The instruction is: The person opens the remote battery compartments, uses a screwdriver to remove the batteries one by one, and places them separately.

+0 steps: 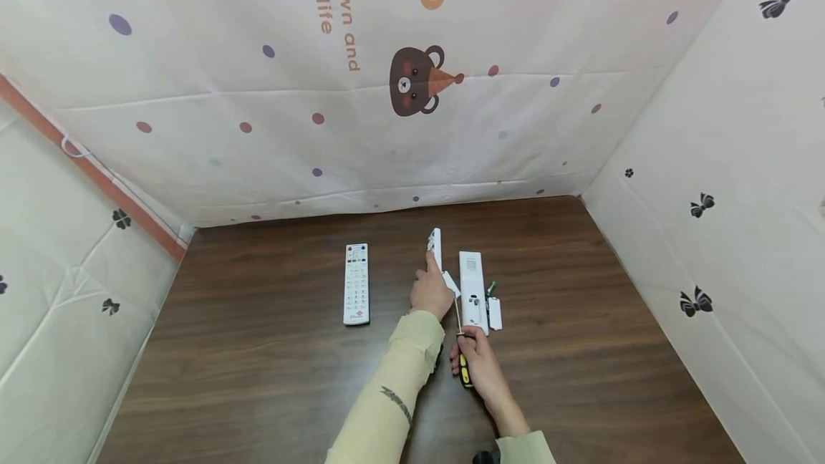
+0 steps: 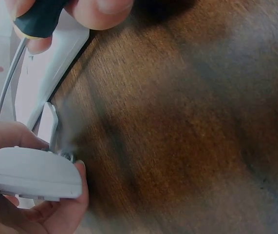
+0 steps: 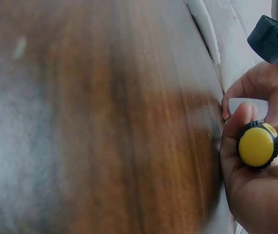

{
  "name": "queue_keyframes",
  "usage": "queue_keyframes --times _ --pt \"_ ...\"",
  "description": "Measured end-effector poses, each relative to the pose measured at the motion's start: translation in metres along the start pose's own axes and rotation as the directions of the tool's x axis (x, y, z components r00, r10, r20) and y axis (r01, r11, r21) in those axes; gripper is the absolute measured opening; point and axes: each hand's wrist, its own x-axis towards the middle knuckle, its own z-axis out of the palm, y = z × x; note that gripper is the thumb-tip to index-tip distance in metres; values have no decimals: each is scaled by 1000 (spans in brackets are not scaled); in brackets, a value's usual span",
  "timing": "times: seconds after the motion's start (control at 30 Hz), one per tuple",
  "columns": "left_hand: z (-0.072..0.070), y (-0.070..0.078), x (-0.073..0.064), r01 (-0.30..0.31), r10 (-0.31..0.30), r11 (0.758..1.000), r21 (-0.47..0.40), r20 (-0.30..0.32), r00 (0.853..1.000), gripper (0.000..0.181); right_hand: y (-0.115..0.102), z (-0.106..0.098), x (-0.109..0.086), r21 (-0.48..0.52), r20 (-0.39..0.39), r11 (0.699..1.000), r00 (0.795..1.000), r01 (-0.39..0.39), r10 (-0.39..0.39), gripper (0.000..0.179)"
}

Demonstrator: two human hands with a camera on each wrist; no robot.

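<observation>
My left hand (image 1: 430,293) grips a white remote control (image 1: 435,238) whose rounded end (image 2: 34,170) faces the left wrist camera. In my right hand (image 1: 482,364) is a screwdriver (image 1: 465,371) with a black and yellow handle, held between thumb and fingers. Its thin metal shaft runs forward beside the left hand, and the left wrist view has the tip right at that hand's edge. A small white piece (image 1: 452,283) lies just right of the left hand. Close by on the right, another white remote (image 1: 473,274) lies back up.
Right of the back-up remote are a small white cover (image 1: 495,313) and a green battery (image 1: 492,288). A third white remote (image 1: 356,285) lies buttons up to the left. Printed fabric (image 1: 290,156) walls the brown wooden table (image 1: 258,349) at the back and sides.
</observation>
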Motion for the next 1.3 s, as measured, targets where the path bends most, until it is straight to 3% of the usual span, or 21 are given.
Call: queue_keyframes --times 0.23,0.57,0.63,0.73,0.87,1.07,1.3 --pt "2 -8 4 11 -9 994 -109 21 1000 85 0 0 1 1 -1 1000 1000 -5 5 24" --pt "-8 -20 6 32 -18 957 -287 51 999 81 -1 3 4 7 -18 1000 1000 13 -13 24" --pt "-11 -23 6 32 -16 946 -324 51 999 79 0 5 5 6 -20 1000 1000 7 -7 25" --pt "-13 -29 6 48 -22 909 -414 69 997 74 0 6 5 11 -23 1000 1000 -1 1 25" --pt "-14 -39 5 63 -49 879 -473 42 998 55 -2 8 5 27 -16 1000 1000 -10 10 26" --pt "-17 -53 2 46 -63 933 -358 -34 997 39 -14 9 1 43 0 999 1000 -29 29 27" --pt "-19 -65 -3 6 -20 959 -282 -49 999 40 -13 9 1 24 -7 999 1000 -23 23 26"
